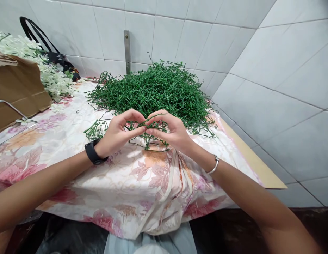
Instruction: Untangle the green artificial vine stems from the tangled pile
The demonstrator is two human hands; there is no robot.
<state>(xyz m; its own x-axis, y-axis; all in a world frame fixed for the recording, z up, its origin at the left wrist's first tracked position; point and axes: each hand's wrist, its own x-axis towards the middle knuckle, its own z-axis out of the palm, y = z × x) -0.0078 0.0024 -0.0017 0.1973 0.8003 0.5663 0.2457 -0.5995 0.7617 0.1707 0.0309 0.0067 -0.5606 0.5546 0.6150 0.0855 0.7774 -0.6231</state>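
My left hand (124, 127), with a black watch on the wrist, and my right hand (169, 127), with a silver bangle, meet fingertip to fingertip over the table. Between the pinched fingertips of both is a thin green plastic flower stem (156, 116). Just behind my hands rises a large tangled heap of green stems (155, 91). A few loose stems (155, 144) lie on the cloth below my fingers. A small bunch of stems (95, 129) rests left of my left hand.
A floral cloth (105, 187) covers the table. White artificial flowers (51, 76) and a brown cardboard box (18, 91) stand at the left, near a dark bag (59, 60). White tiled walls (174, 35) close off the back and right.
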